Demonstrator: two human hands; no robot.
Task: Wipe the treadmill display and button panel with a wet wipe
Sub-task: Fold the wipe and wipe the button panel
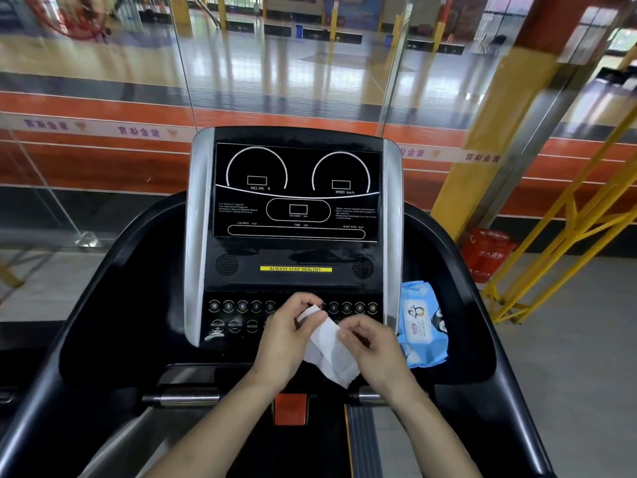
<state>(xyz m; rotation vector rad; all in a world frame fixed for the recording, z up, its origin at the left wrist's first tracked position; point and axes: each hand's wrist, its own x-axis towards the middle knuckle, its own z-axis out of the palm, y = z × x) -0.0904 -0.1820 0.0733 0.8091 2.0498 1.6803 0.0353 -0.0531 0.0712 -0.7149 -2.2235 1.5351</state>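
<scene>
Nearest, at 6 o'clock, an orange safety key sits between two chrome grip bars. Just above, the left hand and the right hand each pinch a white wet wipe, which hangs crumpled between them in front of the button panel. At 3 o'clock from the hands lies a blue wipe packet. Farther, toward 12 o'clock, the dark treadmill display stands unlit, with a glass wall beyond it.
</scene>
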